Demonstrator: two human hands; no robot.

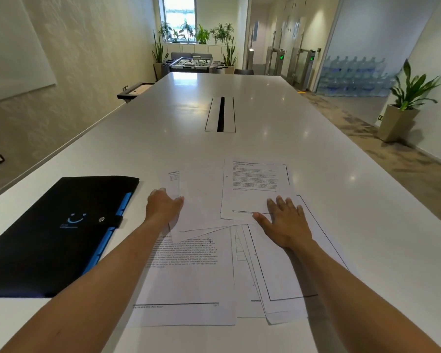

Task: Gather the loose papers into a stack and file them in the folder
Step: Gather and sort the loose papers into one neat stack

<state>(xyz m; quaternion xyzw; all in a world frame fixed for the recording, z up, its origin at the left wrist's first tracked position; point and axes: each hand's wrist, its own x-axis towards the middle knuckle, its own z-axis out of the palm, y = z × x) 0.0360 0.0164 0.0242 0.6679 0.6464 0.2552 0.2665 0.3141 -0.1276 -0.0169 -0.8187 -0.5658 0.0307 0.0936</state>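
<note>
Several loose white printed papers lie overlapping in a fan on the white table, in front of me. A black folder with blue tabs and a snap strap lies closed to their left. My left hand rests at the left edge of a blank sheet, fingers curled against it; whether it grips the sheet is unclear. Lying flat with fingers spread, my right hand presses on the lower corner of the far printed page and the bordered sheets under it.
The long white table runs away from me, with a cable slot in its middle. A wall runs along the left. A potted plant stands on the floor to the right.
</note>
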